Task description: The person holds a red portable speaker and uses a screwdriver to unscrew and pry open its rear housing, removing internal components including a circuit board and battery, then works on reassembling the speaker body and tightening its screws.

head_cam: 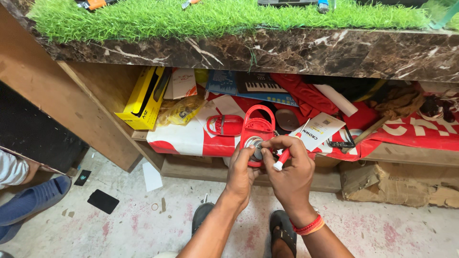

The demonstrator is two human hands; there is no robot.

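Observation:
My left hand [240, 171] grips a red plastic device [257, 127] with a loop handle on top and a round silver part [254, 142] on its front. Its fingers wrap the lower body. My right hand [289, 168] pinches that silver part with thumb and forefinger. The same hand also holds a red and white screwdriver [285, 155], whose thin shaft points up and to the right. Both hands meet in front of a low shelf.
A cluttered shelf [392, 154] under a dark marble counter [296, 50] topped with green artificial turf [191, 16] holds a yellow box [143, 98], a second red device [224, 125], red cloth and papers. A torn cardboard box [397, 184] lies below. Another person's blue shoe [33, 200] is at left. My sandals [282, 229] are on the floor.

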